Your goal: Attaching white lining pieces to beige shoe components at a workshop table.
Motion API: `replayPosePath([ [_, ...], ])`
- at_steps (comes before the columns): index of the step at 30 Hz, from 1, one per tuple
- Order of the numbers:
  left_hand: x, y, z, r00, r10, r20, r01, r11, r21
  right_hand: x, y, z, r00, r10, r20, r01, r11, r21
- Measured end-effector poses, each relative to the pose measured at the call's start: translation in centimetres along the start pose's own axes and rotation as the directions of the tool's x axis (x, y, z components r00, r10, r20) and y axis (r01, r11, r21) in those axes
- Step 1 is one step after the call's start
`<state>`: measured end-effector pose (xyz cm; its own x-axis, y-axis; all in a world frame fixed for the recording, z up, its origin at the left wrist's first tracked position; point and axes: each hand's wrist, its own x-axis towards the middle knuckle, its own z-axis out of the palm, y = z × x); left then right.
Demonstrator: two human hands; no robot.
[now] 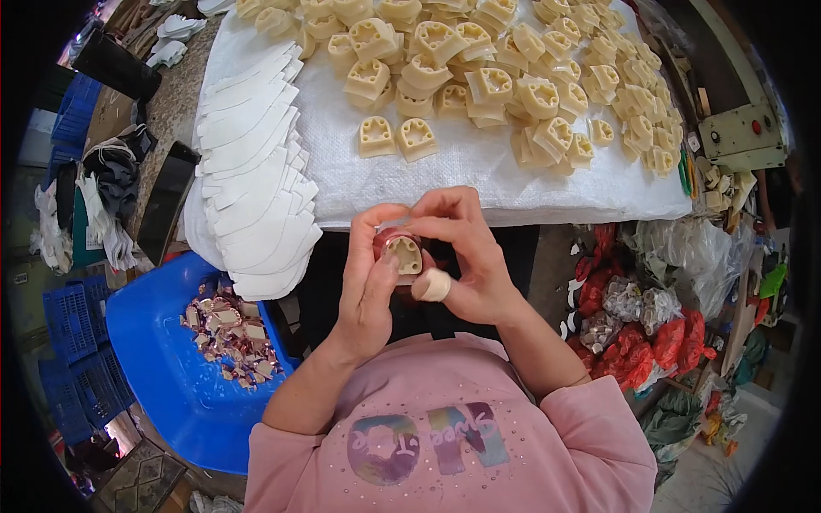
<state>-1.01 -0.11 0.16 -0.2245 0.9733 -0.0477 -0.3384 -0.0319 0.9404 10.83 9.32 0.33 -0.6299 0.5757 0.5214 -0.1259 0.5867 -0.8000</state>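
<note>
Between my two hands, in front of my chest, is a cream plastic shoe heel (pixel 408 262) with a hollowed face turned up. Shiny dark-red covering (pixel 389 238) shows along its far and left edge. My left hand (pixel 366 282) grips it from the left, thumb laid on the near side. On the far and right sides, fingers of my right hand (pixel 475 256) pinch at the covering's edge. Beige tape (pixel 436 285) wraps one digit of that hand. Two loose cream heels (pixel 416 139) stand on the table just beyond; my fingers partly hide the held one.
A large heap of cream heels (pixel 428 75) covers the far part of the white-sheeted table (pixel 329 171). Overlapping white cut pieces (pixel 256 188) line its left side. A blue bin (pixel 162 376) holds shiny covered heels (pixel 231 332). Red plastic bags (pixel 629 355) lie at right.
</note>
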Motion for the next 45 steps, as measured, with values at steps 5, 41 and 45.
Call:
replayPosePath([
  [5,0.0,0.8,1.3,0.992,-0.004,0.122,0.020,0.991,-0.130,0.9,-0.2,-0.3,0.883,0.427,0.197,-0.460,0.697,0.550],
  [41,0.6,-0.5,2.3,0.939,0.244,-0.243,-0.219,0.968,0.125,-1.0,-0.4,2.5,0.987,0.160,0.002,-0.149,0.918,0.367],
  [45,0.6,0.1,2.0,0.989,0.077,-0.128,-0.094,0.986,-0.135,-0.6,-0.9,1.6,0.948,0.314,0.043,-0.308,0.882,0.355],
])
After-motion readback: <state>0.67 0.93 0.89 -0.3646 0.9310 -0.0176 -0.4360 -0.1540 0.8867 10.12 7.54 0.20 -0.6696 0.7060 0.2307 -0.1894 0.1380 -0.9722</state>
